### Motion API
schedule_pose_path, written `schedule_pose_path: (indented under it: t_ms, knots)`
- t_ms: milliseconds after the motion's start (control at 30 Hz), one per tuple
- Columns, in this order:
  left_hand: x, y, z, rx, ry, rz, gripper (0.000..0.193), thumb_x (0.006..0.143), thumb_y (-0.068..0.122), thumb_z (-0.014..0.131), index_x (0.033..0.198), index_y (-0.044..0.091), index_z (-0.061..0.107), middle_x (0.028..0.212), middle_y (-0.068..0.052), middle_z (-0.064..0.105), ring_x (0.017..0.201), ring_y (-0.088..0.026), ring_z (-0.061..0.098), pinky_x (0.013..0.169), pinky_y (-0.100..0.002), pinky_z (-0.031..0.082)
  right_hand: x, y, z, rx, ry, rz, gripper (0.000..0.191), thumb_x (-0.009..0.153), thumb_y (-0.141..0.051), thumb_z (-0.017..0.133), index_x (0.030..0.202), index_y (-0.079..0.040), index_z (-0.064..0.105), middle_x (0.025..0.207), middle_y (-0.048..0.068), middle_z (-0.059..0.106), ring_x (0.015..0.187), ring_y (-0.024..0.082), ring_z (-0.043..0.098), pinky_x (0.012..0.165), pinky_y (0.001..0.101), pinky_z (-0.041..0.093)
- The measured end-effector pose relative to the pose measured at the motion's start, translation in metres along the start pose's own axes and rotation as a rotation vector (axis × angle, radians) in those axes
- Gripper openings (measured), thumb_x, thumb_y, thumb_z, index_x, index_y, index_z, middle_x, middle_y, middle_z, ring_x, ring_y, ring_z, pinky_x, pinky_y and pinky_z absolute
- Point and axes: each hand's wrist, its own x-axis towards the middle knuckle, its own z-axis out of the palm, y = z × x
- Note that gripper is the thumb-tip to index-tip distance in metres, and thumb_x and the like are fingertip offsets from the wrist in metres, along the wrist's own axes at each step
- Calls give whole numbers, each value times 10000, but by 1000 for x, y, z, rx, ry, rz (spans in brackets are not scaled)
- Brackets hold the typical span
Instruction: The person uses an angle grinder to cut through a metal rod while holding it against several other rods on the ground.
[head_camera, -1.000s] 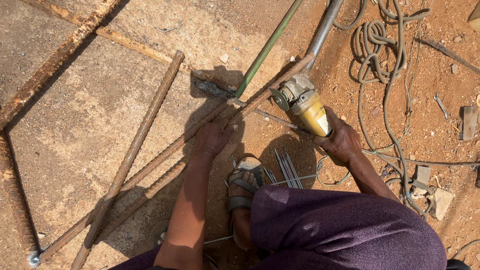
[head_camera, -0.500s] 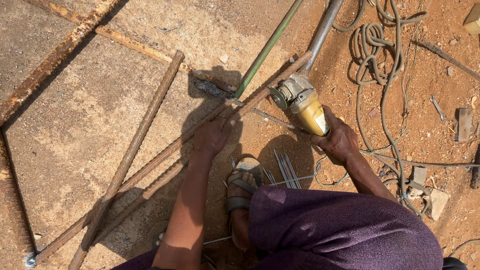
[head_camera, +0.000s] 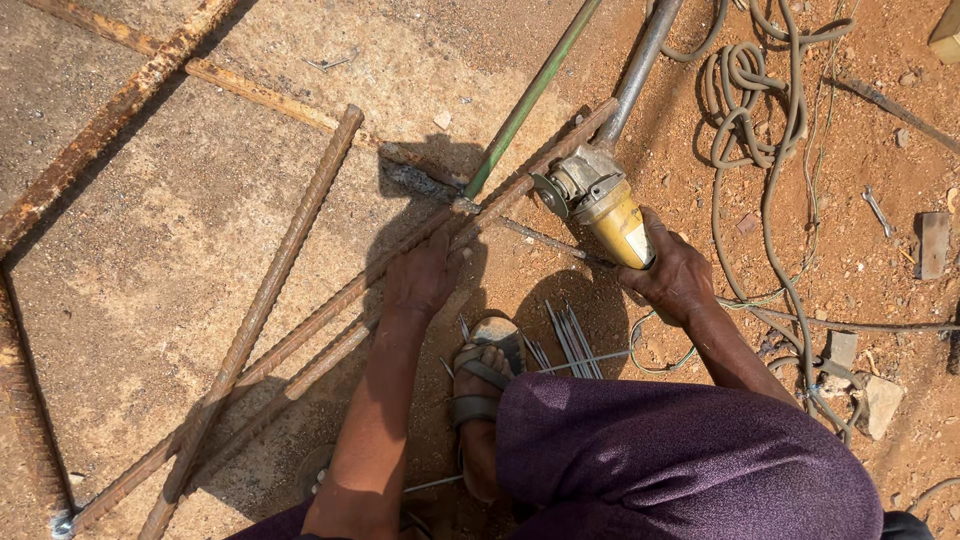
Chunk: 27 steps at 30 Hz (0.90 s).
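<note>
While pressed flat on long rusty ribbed steel rebar (head_camera: 330, 305) at centre, left hand (head_camera: 422, 275); right hand (head_camera: 675, 275) clamped around yellow-bodied angle grinder (head_camera: 600, 200), disc seemingly touching rebar.

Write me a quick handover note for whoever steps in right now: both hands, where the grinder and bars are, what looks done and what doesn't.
Left hand: pressed flat on the long rusty rebar, pinning it to the concrete slab.
Right hand: gripping the yellow angle grinder by its rear; the disc sits at the rebar, near where the green rod crosses it.
Nearby: second loose rebar lying across the slab, thin welding rods by the sandalled foot, coiled cable on the dirt.
Done: bar held, grinder in position.
Left: no cut through the bar is visible; no sparks visible.
</note>
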Motion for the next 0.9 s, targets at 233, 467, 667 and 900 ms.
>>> schedule_pose_path:
  t_ms: [233, 467, 667, 900]
  knots:
    - [0, 2, -5, -59, -57, -76, 490, 1001, 494, 448, 1330, 163, 597, 1012, -150, 751, 921, -339, 726, 865, -511, 537, 5, 2, 2, 22, -10, 3, 1015, 746, -345, 829, 1605, -148, 326, 1173, 219, 700, 881, 333, 736, 751, 461, 636]
    - [-5, 6, -7, -73, -74, -110, 481, 1031, 487, 436, 1194, 85, 644, 1040, -177, 736, 923, -351, 719, 857, -522, 535, 8, 6, 9, -40, 65, -90, 979, 773, -376, 831, 1588, -126, 352, 1151, 225, 711, 883, 315, 741, 709, 442, 652]
    - [-5, 9, -6, -4, -32, -80, 530, 980, 574, 496, 1107, 78, 634, 973, -186, 734, 887, -369, 714, 768, -542, 542, 6, 4, 7, -34, 6, -5, 1035, 771, -397, 841, 1609, -102, 310, 1127, 224, 713, 851, 313, 736, 694, 449, 635]
    - [-7, 4, -6, -53, -15, -76, 576, 987, 600, 470, 1012, 57, 659, 883, -213, 725, 846, -399, 705, 772, -544, 520, 4, -2, 1, 44, 48, -76, 1026, 737, -332, 840, 1589, -71, 330, 1120, 253, 708, 868, 339, 733, 738, 478, 626]
